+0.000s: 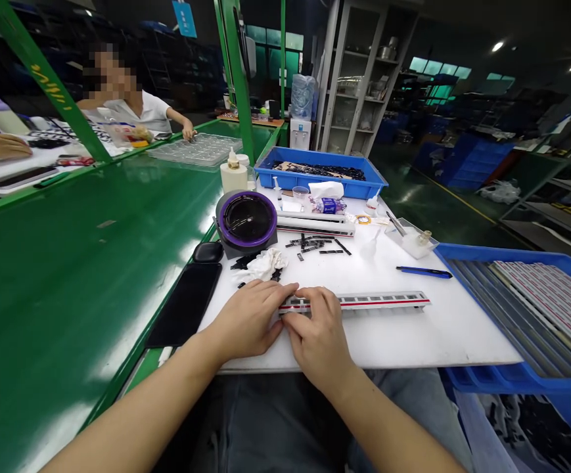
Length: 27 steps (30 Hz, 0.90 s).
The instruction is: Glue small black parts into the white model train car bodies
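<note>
Carriage shell (pixel 386 300) lies on the white table (pixel 393 341), its left end pinched by my left grip (pixel 248 316) and right grip (pixel 319 332), seemingly an aligning step; next move likely calls for steady, light pressure.

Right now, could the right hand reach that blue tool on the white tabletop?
Probably yes: nothing covers the blue tool, though the right hand would likely release the red-striped carriage first.
</note>
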Each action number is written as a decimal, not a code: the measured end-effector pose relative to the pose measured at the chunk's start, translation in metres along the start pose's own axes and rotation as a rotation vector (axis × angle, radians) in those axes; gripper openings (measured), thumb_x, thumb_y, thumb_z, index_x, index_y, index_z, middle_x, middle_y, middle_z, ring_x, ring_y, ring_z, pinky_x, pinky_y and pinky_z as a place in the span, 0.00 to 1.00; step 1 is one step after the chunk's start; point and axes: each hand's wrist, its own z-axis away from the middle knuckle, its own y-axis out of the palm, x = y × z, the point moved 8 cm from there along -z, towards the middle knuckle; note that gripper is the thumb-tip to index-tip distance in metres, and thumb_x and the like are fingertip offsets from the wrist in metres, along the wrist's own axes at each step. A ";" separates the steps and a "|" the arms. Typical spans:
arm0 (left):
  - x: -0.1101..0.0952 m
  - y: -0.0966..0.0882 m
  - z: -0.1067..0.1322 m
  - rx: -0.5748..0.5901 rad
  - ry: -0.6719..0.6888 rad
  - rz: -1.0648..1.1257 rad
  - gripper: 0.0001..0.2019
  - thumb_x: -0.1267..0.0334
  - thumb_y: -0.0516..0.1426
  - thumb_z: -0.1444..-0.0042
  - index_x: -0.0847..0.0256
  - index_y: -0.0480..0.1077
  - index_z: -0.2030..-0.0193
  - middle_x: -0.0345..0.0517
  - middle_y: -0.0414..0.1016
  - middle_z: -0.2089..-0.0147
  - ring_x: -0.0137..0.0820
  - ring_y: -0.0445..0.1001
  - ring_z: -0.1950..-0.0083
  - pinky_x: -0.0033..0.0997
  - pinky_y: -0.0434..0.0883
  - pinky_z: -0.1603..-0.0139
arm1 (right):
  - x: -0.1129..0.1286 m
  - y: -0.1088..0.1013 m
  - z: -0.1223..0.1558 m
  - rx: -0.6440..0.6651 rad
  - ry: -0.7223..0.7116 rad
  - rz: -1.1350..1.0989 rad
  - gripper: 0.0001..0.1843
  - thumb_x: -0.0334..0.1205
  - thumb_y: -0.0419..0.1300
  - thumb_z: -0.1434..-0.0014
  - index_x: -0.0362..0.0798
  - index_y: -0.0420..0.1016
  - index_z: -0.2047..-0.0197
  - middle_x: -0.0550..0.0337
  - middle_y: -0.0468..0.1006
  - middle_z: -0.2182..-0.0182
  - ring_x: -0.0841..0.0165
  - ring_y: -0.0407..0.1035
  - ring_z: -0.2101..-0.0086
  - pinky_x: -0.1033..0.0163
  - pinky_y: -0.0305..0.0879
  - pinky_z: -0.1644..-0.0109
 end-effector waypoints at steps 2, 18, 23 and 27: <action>0.001 -0.002 0.000 0.011 0.010 -0.021 0.30 0.65 0.56 0.46 0.65 0.58 0.35 0.55 0.72 0.42 0.43 0.70 0.43 0.46 0.66 0.42 | 0.000 0.001 0.000 0.001 -0.009 0.014 0.09 0.31 0.58 0.42 0.53 0.78 0.65 0.53 0.69 0.49 0.56 0.59 0.49 0.42 0.58 0.40; 0.007 0.005 0.003 -0.038 0.051 -0.018 0.30 0.70 0.53 0.45 0.68 0.55 0.35 0.60 0.71 0.42 0.43 0.69 0.41 0.48 0.66 0.39 | -0.022 -0.008 0.002 0.106 -0.031 -0.014 0.07 0.33 0.59 0.42 0.50 0.75 0.60 0.56 0.73 0.48 0.60 0.63 0.46 0.43 0.49 0.33; 0.003 0.001 0.002 -0.022 0.103 -0.073 0.21 0.72 0.51 0.43 0.66 0.62 0.41 0.61 0.64 0.35 0.44 0.64 0.35 0.48 0.65 0.37 | -0.037 -0.013 0.000 0.094 -0.058 -0.055 0.10 0.25 0.54 0.41 0.47 0.73 0.64 0.54 0.76 0.52 0.62 0.68 0.51 0.49 0.63 0.41; 0.004 0.003 -0.001 0.011 0.135 -0.206 0.11 0.72 0.50 0.42 0.60 0.70 0.55 0.56 0.60 0.31 0.46 0.64 0.34 0.50 0.65 0.40 | -0.042 -0.008 -0.007 0.087 -0.033 -0.067 0.09 0.25 0.54 0.40 0.47 0.73 0.66 0.54 0.78 0.53 0.62 0.69 0.51 0.51 0.66 0.45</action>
